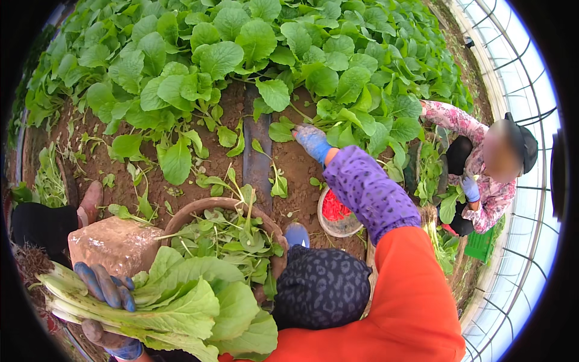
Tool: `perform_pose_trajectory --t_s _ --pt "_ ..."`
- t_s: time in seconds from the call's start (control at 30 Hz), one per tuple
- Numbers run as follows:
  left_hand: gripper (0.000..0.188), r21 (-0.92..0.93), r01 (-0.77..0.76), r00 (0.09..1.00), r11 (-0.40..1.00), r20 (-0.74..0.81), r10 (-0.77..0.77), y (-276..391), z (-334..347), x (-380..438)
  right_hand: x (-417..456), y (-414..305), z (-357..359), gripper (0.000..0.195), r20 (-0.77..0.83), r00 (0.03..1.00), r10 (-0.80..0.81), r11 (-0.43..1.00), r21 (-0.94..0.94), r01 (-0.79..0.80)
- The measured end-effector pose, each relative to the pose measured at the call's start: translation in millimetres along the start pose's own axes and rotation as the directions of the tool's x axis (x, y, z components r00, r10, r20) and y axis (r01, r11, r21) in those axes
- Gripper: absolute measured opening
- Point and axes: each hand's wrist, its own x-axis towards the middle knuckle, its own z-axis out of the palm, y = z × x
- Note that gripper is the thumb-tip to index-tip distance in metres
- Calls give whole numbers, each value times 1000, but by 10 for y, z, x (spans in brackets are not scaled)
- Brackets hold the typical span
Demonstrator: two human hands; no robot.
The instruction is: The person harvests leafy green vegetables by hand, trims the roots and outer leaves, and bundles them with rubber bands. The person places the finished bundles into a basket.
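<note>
My left hand (pixel 106 289), in a soiled blue glove, grips a bunch of leafy greens (pixel 181 312) by the pale stalks at the lower left. The bunch's roots (pixel 34 262) stick out to the left, and its broad leaves spread to the right. Out in front, my right hand (pixel 313 141), gloved in dirty blue, reaches to the soil at the base of a standing leafy green plant (pixel 357 120). Its fingertips are partly hidden, so whether they close on a stem is unclear. A loose leaf (pixel 281 131) lies just left of it.
A round tub (pixel 181 217) holds plucked leaves, with a foam block (pixel 113 242) to its left. A bucket (pixel 348 231) contains red ties. Another person (pixel 475 113) crouches at right near a green crate (pixel 480 244). Another person's knee (pixel 40 226) shows at left.
</note>
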Motion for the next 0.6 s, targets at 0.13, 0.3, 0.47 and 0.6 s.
perform_pose_trajectory --t_s 0.13,0.3,0.47,0.6 --pt "97 -76 -16 981 997 -195 1 -38 196 12 488 428 378 27 -145 949 280 820 -478 -315" --pt "95 -230 128 991 965 78 -113 2 -148 79 397 947 308 21 -101 948 303 754 -583 -303" --pt "92 -204 167 912 965 404 -73 -46 -247 213 350 850 123 24 -58 976 211 739 -644 -199" --pt "94 -161 191 920 968 374 -120 -28 -211 293 562 876 33 26 156 946 285 759 -639 -124"
